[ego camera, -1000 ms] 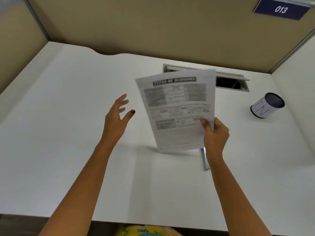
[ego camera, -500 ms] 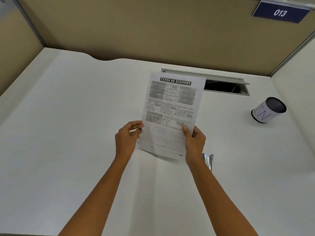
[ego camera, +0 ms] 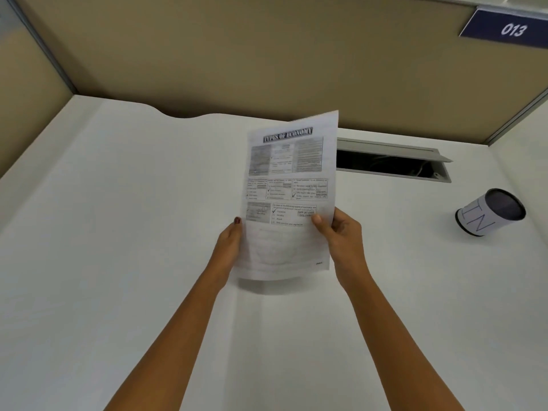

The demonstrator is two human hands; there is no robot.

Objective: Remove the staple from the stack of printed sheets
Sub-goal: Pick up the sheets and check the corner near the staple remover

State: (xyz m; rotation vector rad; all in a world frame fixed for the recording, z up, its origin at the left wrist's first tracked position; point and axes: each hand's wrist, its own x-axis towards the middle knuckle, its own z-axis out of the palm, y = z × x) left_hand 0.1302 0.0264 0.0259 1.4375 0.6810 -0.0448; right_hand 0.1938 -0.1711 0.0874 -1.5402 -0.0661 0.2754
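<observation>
A stack of printed sheets [ego camera: 289,188] headed "Types of Economy" is held up above the white desk, its printed face towards me. My left hand [ego camera: 229,241] grips its lower left edge, thumb at the margin and fingers behind the paper. My right hand [ego camera: 341,235] pinches the lower right edge, thumb on the front. The staple cannot be made out on the blurred page. No staple remover shows in this view.
A cylindrical cup [ego camera: 490,212] wrapped in paper marked "IN" lies tilted at the right. An open cable slot [ego camera: 391,161] with a raised grey lid sits behind the sheets. Beige partition walls [ego camera: 237,54] close the desk [ego camera: 118,232] at the back and sides.
One second ago only my right hand held the sheets. My left hand came in and took the left edge. The sheets rose and the view tilted, hiding the tool on the desk.
</observation>
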